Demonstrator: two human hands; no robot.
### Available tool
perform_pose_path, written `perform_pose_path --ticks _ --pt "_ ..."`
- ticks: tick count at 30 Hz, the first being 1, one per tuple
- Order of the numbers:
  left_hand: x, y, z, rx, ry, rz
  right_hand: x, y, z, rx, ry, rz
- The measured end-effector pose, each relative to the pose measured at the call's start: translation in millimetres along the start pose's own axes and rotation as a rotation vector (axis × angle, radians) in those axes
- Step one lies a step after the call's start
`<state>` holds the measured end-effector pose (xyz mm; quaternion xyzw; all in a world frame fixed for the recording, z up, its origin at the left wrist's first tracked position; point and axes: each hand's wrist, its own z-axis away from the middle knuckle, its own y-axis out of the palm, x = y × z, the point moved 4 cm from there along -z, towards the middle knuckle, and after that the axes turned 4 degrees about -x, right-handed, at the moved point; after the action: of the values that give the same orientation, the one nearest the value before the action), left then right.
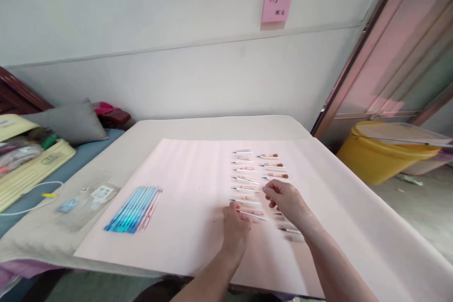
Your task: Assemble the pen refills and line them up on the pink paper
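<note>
My left hand is closed on a slim white pen with reddish markings, just above the pink sheet; its dark tip points left. To its right, my right hand has thumb and fingers pressed together; anything between them is too small to make out. Ahead of my left hand runs a column of similar white pens lying crosswise. Beyond my right hand lie several pens with brown ends. Below that hand, more pens are partly hidden by my wrist.
Blue pens lie in a row at the left, beside a few red-and-white ones. A clear plastic bag rests on the pale cloth. A yellow bin stands right of the table, and a wall closes the back.
</note>
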<state>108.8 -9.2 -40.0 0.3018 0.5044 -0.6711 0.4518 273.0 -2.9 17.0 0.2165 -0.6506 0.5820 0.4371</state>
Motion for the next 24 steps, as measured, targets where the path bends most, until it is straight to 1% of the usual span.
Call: perform_pose_path --ticks 4,7,10,12,13,15,17,18,21,24 --pt "2.2 -1.9 -0.7 0.021 -0.018 0.078 2.4 2.2 0.6 0.004 -0.012 0.019" --pt "4.8 -5.2 -5.1 0.014 -0.004 0.131 2.1 4.0 0.3 0.011 -0.015 0.042" --pt "3.6 -15.0 -9.7 0.027 0.002 0.129 1.7 7.6 0.2 0.028 -0.033 0.065" --pt "1.4 -26.4 -13.9 0.043 0.005 0.101 1.8 10.6 0.8 0.038 -0.041 0.083" --pt "-0.2 -33.9 -17.0 0.042 0.031 0.073 2.1 12.2 1.3 0.043 -0.042 0.097" --pt "-3.5 -52.5 -24.9 0.009 0.138 -0.038 2.8 15.4 2.4 0.059 -0.042 0.137" --pt "-4.5 -74.5 -34.5 -0.042 0.252 -0.224 3.4 19.1 3.1 0.084 -0.050 0.183" --pt "-3.5 -86.3 -39.5 -0.063 0.286 -0.334 3.4 21.2 3.1 0.095 -0.055 0.205" --pt "3.5 -125.8 -53.7 -0.132 0.293 -0.663 2.4 29.7 1.9 0.138 -0.066 0.244" --pt "12.1 -162.7 -63.8 -0.211 0.221 -0.905 4.0 39.9 2.6 0.177 -0.083 0.273"
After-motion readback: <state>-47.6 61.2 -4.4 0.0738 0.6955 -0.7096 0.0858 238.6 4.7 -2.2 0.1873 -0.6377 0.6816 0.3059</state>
